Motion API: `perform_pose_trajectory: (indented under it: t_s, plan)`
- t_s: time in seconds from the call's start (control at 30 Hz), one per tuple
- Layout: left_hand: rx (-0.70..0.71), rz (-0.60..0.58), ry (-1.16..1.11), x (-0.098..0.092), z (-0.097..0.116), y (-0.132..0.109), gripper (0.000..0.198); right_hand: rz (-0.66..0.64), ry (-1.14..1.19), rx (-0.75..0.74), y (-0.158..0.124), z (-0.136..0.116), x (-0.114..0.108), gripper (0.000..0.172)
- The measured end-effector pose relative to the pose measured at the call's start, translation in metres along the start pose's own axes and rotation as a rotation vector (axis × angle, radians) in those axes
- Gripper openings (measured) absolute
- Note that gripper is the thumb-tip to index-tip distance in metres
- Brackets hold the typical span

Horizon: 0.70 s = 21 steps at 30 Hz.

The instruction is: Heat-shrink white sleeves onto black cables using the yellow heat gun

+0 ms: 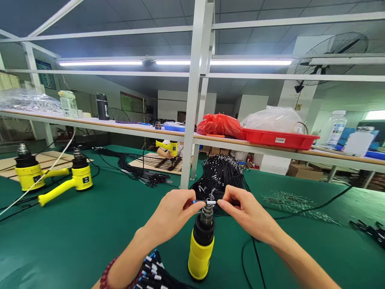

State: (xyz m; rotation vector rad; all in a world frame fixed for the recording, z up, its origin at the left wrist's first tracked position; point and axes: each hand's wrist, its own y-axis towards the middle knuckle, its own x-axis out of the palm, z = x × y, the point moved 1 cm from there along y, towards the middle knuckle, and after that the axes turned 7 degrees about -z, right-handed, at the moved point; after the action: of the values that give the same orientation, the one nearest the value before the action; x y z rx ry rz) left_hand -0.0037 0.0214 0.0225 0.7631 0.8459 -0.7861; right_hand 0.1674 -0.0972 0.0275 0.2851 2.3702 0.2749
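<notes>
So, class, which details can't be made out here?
Head view:
- Pinched parts beside small white tube: covered by fingers of left hand and right hand.
- Contents of red plastic bag: hidden by folds.
- Lettering on white rectangular label: too small.
- Lower part of black, white-tipped cable bundle: cut off by bottom edge.

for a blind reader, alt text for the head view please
A person's left hand and right hand hold a small white piece at the nozzle of an upright yellow heat gun on a green table. Black cables lie behind; two more guns stand at the picture's left.
</notes>
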Motion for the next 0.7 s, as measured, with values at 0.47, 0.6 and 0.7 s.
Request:
perform_pose_trajectory:
  t_s: [0.47,0.6,0.7]
  plan:
    - [0.006,0.108,-0.27,0.019,-0.016,0.019,0.042,0.104,-0.118,0.047,0.019,0.023,0.01,0.027]
    - [-0.007,0.108,-0.307,0.022,-0.018,0.022,0.039,0.105,-0.142,0.052,0.02,0.024,0.009,0.028]
    - [-0.013,0.107,-0.334,0.023,-0.018,0.023,0.038,0.105,-0.15,0.059,0.022,0.026,0.009,0.027]
